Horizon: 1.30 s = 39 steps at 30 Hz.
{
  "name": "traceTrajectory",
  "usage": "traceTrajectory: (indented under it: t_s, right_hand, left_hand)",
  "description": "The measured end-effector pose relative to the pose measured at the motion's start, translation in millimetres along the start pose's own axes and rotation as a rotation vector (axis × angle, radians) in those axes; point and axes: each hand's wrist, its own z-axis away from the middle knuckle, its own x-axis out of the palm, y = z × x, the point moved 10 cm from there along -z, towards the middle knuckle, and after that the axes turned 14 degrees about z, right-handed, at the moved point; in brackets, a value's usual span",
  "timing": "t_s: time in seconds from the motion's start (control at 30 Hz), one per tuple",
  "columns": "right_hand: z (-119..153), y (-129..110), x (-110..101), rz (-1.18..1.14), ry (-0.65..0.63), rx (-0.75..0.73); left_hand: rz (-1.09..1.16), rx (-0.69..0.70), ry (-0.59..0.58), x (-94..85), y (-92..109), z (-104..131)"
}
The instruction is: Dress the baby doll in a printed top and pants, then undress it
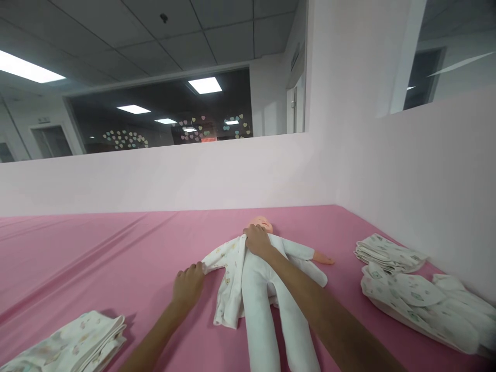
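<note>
A baby doll (pixel 258 299) with a white cloth body lies on its back on the pink sheet (pixel 155 243), head toward the wall, legs toward me. A white baby shirt (pixel 231 266) with a small print covers its arm on the left and hangs open along that side. My left hand (pixel 188 285) is closed around the cuff end of that sleeve; the doll's hand there is hidden. Near the doll's neck, my right hand (pixel 258 240) grips the shirt's upper front edge and partly covers the head. The doll's other arm (pixel 304 250) stretches out to the right, its hand bare.
Folded printed baby clothes (pixel 73 341) lie at the lower left. On the right are a folded stack (pixel 389 253) and a looser printed garment (pixel 422 305), close to the side wall (pixel 437 181). A white wall (pixel 174 178) with a window above borders the far edge.
</note>
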Motion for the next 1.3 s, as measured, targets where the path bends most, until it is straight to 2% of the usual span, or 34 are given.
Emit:
traceTrajectory:
  t_s: [0.2,0.33,0.43,0.53,0.63,0.7,0.77,0.83,0.9,0.97,1.0,1.07,1.13,1.2,1.3]
  right_hand:
    - [0,2,-1,-0.04,0.024,0.03]
    - [6,0,-7,-0.094,0.067,0.042]
    - [24,6,-15,-0.157,0.125,0.033]
    - [61,35,-18,-0.213,0.18,0.066]
    - [112,88,-9,-0.228,0.175,0.171]
    - [149,125,4,-0.218,0.132,0.255]
    - [184,153,18,-0.208,0.075,0.328]
    - [211,162,29,-0.211,0.026,0.358]
    - [227,153,33,-0.227,0.004,0.349]
    - [234,131,30,-0.252,0.006,0.314]
    - [234,118,27,-0.264,0.01,0.293]
    - [230,97,24,-0.26,-0.007,0.275]
    - [226,83,24,-0.239,-0.041,0.27]
    - [223,76,27,-0.245,-0.072,0.271]
    - [223,76,35,-0.28,-0.084,0.304]
  left_hand:
    - [0.007,-0.022,0.027,-11.4,-24,-5]
    - [0.081,0.018,0.012,-9.3,-18,0]
    - [0.238,0.117,0.009,-8.1,-5,8]
    - [0.389,0.199,0.078,-14.0,6,16]
    - [0.504,0.198,0.181,-26.7,13,18]
    - [0.56,0.211,0.252,-42.0,27,18]
    - [0.586,0.272,0.303,-61.8,55,17]
    - [0.579,0.372,0.3,-79.9,98,13]
    - [0.553,0.474,0.235,-89.9,152,5]
    - [0.495,0.583,0.143,-90.1,212,-5]
    - [0.417,0.647,0.078,-83.7,244,-10]
    - [0.257,0.711,-0.075,-59.8,298,-22]
    - [0.181,0.752,-0.203,-33.5,338,-30]
    - [0.102,0.754,-0.309,-5.7,363,-35]
    - [-0.003,0.722,-0.35,22.4,372,-39]
